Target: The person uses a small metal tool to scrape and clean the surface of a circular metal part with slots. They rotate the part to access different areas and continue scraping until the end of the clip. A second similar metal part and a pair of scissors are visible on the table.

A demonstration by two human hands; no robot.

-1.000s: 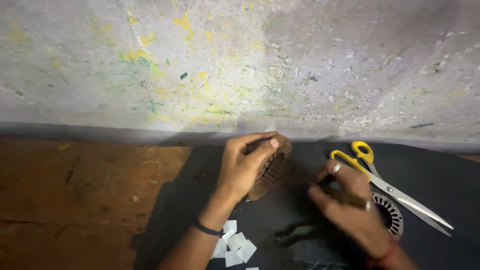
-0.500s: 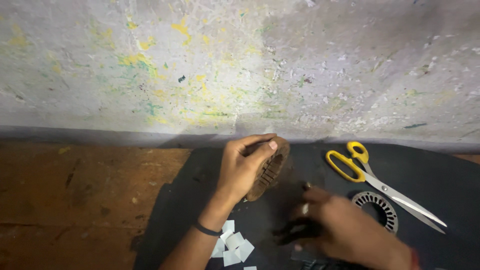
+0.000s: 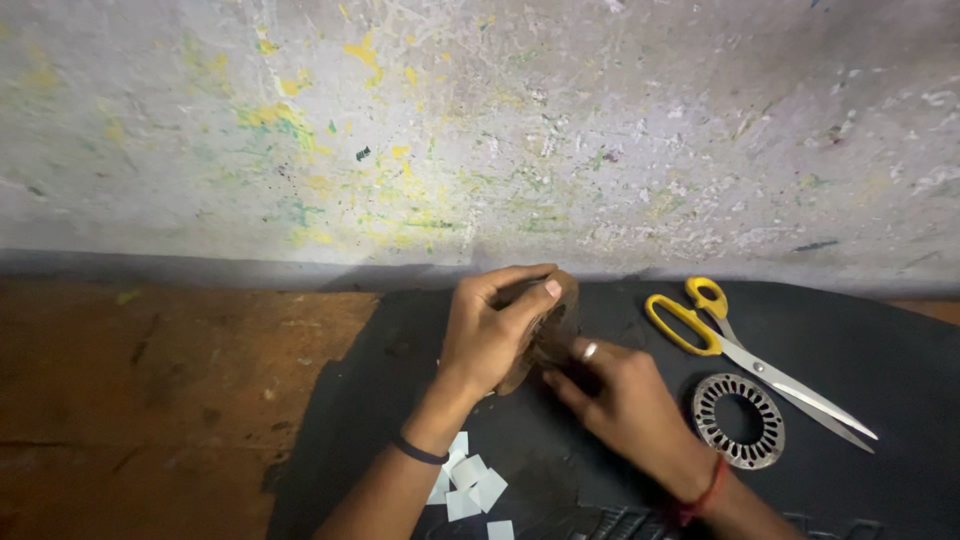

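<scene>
Stator (image 3: pixel 548 335): on edge, tilted | left hand (image 3: pixel 490 335): grasping it from above | right hand (image 3: pixel 620 400): fingers touching its lower side, grip unclear

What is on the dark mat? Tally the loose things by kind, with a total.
Scissors, yellow-handled: 1
Toothed metal ring: 1
Brown round piece held in the left hand, with the right hand touching it: 1
White paper squares in view: about 5
Total: about 8

A gray wall (image 3: pixel 480 120) fills the top, rough and dotted with yellow, green and white paint specks. Below it lies a brown, worn floor (image 3: pixel 150 400). A dark black mat (image 3: pixel 860 350) covers the right part. The light is dim.
</scene>
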